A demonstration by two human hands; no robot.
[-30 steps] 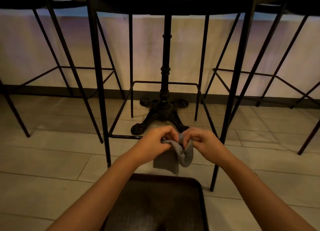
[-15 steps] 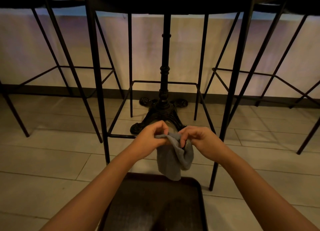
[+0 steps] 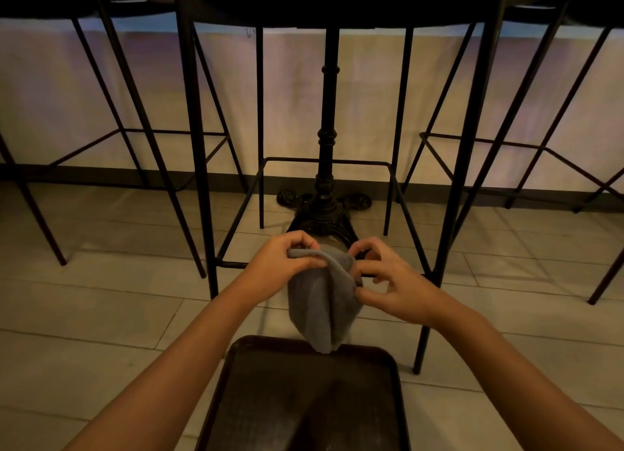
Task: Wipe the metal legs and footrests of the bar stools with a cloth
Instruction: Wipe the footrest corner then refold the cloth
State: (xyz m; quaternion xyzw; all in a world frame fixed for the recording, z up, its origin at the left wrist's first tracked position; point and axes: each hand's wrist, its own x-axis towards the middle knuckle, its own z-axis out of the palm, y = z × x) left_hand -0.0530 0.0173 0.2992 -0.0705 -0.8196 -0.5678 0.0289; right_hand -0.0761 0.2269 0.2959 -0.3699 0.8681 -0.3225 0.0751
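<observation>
A grey cloth (image 3: 320, 302) hangs in front of me, held up by both hands. My left hand (image 3: 280, 259) pinches its top left edge. My right hand (image 3: 391, 281) grips its right side with thumb and fingers. Right behind them stands the middle bar stool, with thin black metal legs (image 3: 196, 146) and a square footrest frame (image 3: 236, 264) low above the floor. The cloth covers the middle of the front footrest bar. I cannot tell whether it touches the bar.
Two more black-legged stools stand at the left (image 3: 135, 136) and right (image 3: 506, 143). An ornate black table pedestal (image 3: 326, 200) rises behind the middle stool. A dark tray-like surface (image 3: 304, 400) lies just below my arms. The floor is pale tile, and a light wall lies behind.
The cloth was bunched between my hands and has now unfolded, hanging longer. My hands have moved slightly apart along its top edge.
</observation>
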